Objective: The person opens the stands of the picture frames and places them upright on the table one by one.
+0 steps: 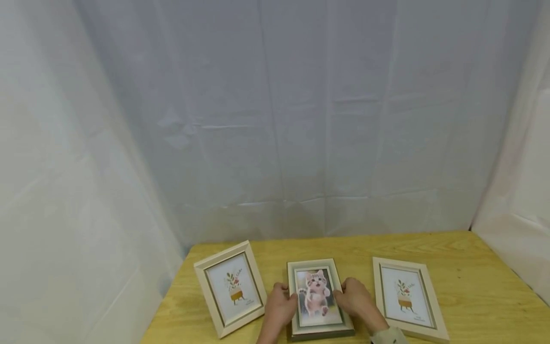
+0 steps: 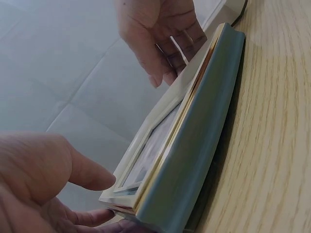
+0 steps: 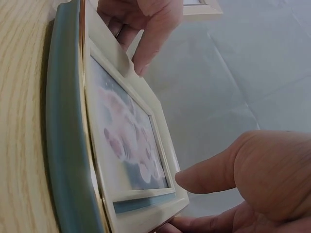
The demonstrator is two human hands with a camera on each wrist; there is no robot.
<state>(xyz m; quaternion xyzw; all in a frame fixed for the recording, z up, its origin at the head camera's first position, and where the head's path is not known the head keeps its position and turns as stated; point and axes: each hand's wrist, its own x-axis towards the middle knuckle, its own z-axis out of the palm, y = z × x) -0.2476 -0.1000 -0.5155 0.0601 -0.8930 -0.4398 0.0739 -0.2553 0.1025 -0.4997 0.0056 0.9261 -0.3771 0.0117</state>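
Between the hands is a picture frame with a cream and blue-green border, showing a kitten photo. It lies nearly flat at the front middle of the table. The left hand grips its left side, thumb on the cream border and fingers low at the edge. On the opposite side, the right hand holds it the same way. The right wrist view shows the right thumb on the border of the frame. A dark line runs under the frame in the left wrist view; whether it touches the table cannot be told.
A cream picture frame with a potted-plant print stands tilted at the left. A similar frame is at the right, close to the right forearm. Both are on the yellow wooden table. White sheeting encloses the back and sides.
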